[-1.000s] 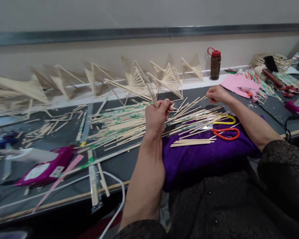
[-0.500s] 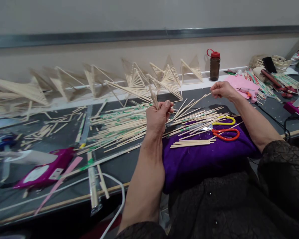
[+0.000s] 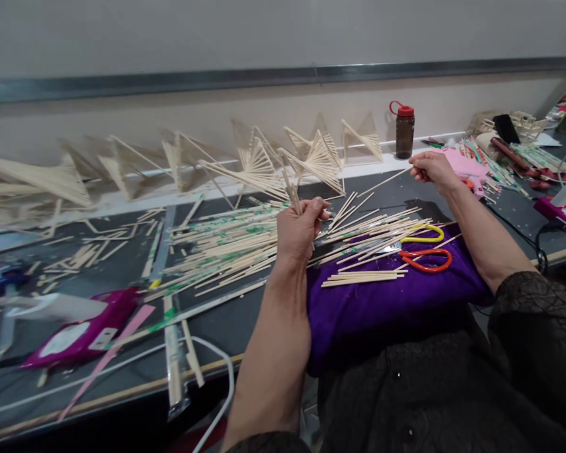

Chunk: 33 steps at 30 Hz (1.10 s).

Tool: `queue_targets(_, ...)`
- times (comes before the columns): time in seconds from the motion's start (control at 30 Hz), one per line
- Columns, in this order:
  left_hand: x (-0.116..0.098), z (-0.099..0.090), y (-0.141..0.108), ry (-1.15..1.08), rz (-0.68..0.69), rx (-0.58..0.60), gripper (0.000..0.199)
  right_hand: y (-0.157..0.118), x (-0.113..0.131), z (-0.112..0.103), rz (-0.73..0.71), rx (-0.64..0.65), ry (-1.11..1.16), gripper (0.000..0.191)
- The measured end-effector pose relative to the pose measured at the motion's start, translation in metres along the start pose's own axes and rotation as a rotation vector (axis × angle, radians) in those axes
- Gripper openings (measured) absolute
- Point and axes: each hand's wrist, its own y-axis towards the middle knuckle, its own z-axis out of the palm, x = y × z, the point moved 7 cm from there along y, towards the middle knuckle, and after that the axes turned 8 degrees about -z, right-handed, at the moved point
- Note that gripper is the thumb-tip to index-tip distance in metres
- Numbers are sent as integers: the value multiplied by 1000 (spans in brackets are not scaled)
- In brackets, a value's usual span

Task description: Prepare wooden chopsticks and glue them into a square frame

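In the head view my left hand (image 3: 302, 229) is closed round a few thin wooden sticks (image 3: 290, 187) that point up out of the fist. Off to the right, my right hand (image 3: 431, 170) pinches the end of a single thin wooden stick (image 3: 384, 181), which slants down to the left. Below it a small fan of loose sticks (image 3: 346, 214) lies by the left hand. Scissors (image 3: 424, 259) with one yellow and one red handle rest on a purple cloth (image 3: 382, 314), beside a short row of sticks (image 3: 363, 278).
Stick structures (image 3: 255, 163) with fanned twists line the wall. A brown bottle (image 3: 404, 132) with a red lid stands behind. Sticks in green-printed wrapping (image 3: 226, 239) cover the dark table. Magenta devices (image 3: 85, 330) and a white cable (image 3: 229, 365) sit near the front edge.
My right hand has moved slightly right with its stick, which now stands apart from the fan of loose sticks. My left hand keeps its sticks, nearly still.
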Motion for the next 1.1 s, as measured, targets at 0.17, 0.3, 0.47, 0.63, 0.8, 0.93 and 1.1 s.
queue_targets(0.17,1,0,0,4,-11,-5,26,1,-4,5,36,98,66,12)
queue_targets(0.3,-1,-1,-1,-4,-13,-19,23,-12,6,25,45,352,91,15)
queue_targets(0.47,-6,-9,-1,-35,0,-64,20,-49,22,46,5,610,-37,24)
queue_targets(0.63,-6,-8,0,-42,1,-54,20,-77,17,42,-53,808,-338,21)
queue_targets(0.8,-4,-4,-1,-37,8,-35,21,-59,24,51,-260,812,-740,19)
queue_targets(0.93,-4,-5,-1,-21,-8,-38,25,-41,19,99,-402,833,-1012,23)
queue_targets(1.1,-6,-6,-2,-29,3,-15,31,-29,-16,147,-541,826,-1359,38)
